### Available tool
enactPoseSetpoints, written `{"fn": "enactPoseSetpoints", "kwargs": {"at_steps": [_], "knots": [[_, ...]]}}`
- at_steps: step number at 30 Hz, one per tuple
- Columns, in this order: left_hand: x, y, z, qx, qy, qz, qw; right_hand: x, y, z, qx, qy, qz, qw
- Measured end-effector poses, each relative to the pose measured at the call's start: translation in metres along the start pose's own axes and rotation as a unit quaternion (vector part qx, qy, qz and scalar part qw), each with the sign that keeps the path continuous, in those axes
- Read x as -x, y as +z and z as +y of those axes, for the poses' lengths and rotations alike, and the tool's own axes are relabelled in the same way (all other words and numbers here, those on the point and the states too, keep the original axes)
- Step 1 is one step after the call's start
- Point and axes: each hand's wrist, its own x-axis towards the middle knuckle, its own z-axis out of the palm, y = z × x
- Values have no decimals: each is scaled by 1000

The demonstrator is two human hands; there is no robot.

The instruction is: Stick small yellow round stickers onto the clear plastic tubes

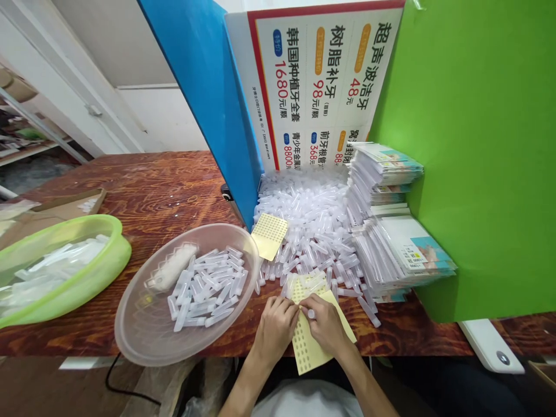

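My left hand is closed, its thumb and fingertips pinched over the yellow sticker sheet; whatever is in the pinch is too small to make out. My right hand closes around a small clear plastic tube, whose round cap shows between the fingers. Both hands' fingertips nearly meet above the sheet, which carries rows of small oval stickers. Just beyond lies a big heap of capped plastic tubes, some resting on the sheet's far end. A second sticker sheet leans on the heap's left side.
Left of my hands, a translucent oval basin holds tubes and a white packet. Farther left stands a green basin with plastic bags. Stacks of printed packets stand right of the heap. Blue and green panels enclose it.
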Motion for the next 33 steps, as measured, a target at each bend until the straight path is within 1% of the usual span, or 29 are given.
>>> {"fn": "enactPoseSetpoints", "kwargs": {"at_steps": [4, 6, 8, 11, 15, 19, 25, 30, 33], "knots": [[-7, 0, -5, -47, 54, -22, 997, -4, 0, -2, -5, 10, 4, 1000], [-9, -2, -8, -40, 61, -36, 997, -5, 0, -3, -8, 18, 1, 1000], [-9, -4, -11, -10, 50, -42, 998, -7, 1, -4, -11, 33, -5, 999], [-6, -4, -13, 40, 18, -37, 998, -8, 2, -4, -10, 56, -3, 998], [0, -1, -8, 79, -18, -2, 997, -10, 1, -2, -11, 77, 5, 997], [-2, 0, 1, 60, -25, 16, 998, -14, -4, -1, -32, 96, -14, 995], [-7, -1, 5, 21, -8, 14, 1000, -19, -8, -8, -48, 84, -63, 993], [-7, -2, 1, 25, -16, 5, 1000, -19, -7, -12, -45, 93, -52, 993], [-6, -5, -2, 55, -29, -3, 998, -19, -6, -13, -41, 101, -42, 993]]}}
